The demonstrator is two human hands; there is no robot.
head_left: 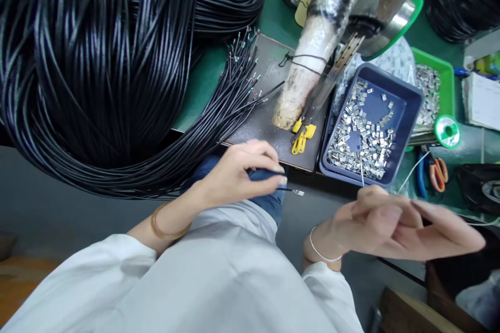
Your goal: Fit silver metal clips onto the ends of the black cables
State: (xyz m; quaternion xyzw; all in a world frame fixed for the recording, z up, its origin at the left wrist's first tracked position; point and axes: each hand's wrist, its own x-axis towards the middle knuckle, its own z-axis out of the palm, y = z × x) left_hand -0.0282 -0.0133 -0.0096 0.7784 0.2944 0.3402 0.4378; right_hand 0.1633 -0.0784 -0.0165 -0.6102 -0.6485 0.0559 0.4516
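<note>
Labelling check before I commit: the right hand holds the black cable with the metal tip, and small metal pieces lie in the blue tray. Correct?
Wrong hand: in the head view the left hand holds the black cable with the metal tip. Small metal pieces do lie in the blue tray.

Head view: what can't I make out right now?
In the head view:
Black wire: partly hidden by the left hand.
Pale wire: partly hidden by the right hand.
Cable bundle: cut off by top and left edges.
White paper: any writing too small.
</note>
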